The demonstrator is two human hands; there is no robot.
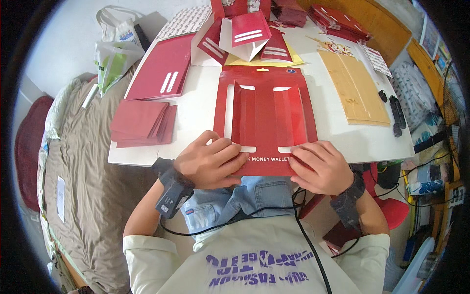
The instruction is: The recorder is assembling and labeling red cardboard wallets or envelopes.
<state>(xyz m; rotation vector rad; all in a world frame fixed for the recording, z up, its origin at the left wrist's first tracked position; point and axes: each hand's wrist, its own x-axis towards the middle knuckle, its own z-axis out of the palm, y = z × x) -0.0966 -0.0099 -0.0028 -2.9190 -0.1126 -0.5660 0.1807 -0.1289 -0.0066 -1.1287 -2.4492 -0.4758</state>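
A flat red card with two window cut-outs (265, 115) lies near the six o'clock edge of the tabletop (342, 144), its lower border jutting out past that edge. Both hands grasp this border: the left hand (211, 160) at seven o'clock on the card, the right hand (321, 167) at five, fingers bent over the front. Inside the windows, the left flap (243, 115) and right flap (295, 115) show creases. The step in hand looks like folding or squaring the card; the next move probably calls for even pressure from both sides, keeping the flaps unbent. Smaller red cards (139, 122) sit at nine o'clock from it, tan sheets (355, 88) between two and three.
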